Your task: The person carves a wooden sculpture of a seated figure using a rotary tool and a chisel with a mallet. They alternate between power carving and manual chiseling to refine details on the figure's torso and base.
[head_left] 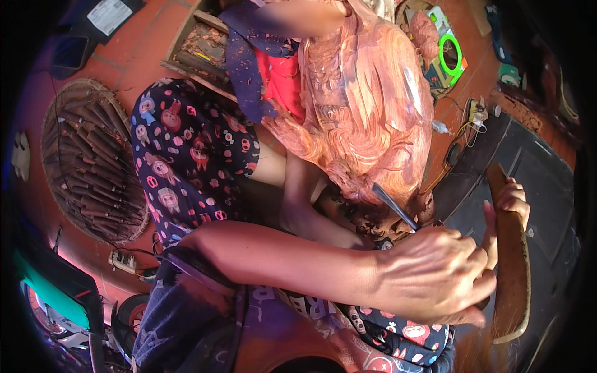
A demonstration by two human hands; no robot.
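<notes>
A large reddish wood carving (367,105) rests across my lap and leg, which is in dark patterned trousers (186,149). My left hand (435,280) reaches across from the lower left and is closed around a metal chisel (393,205). The blade points up-left into the carving's lower edge. My right hand (513,202) is at the far right, fingers wrapped round a flat brown wooden mallet (511,267) held upright just right of the left hand. The chisel's handle is hidden inside my left fist.
A round woven tray (87,161) of dark sticks lies on the red tiled floor at left. A wooden box (199,43) of tools is behind it. A power strip (124,262), cables (463,130), a green ring (451,56) and a dark mat (535,168) surround me.
</notes>
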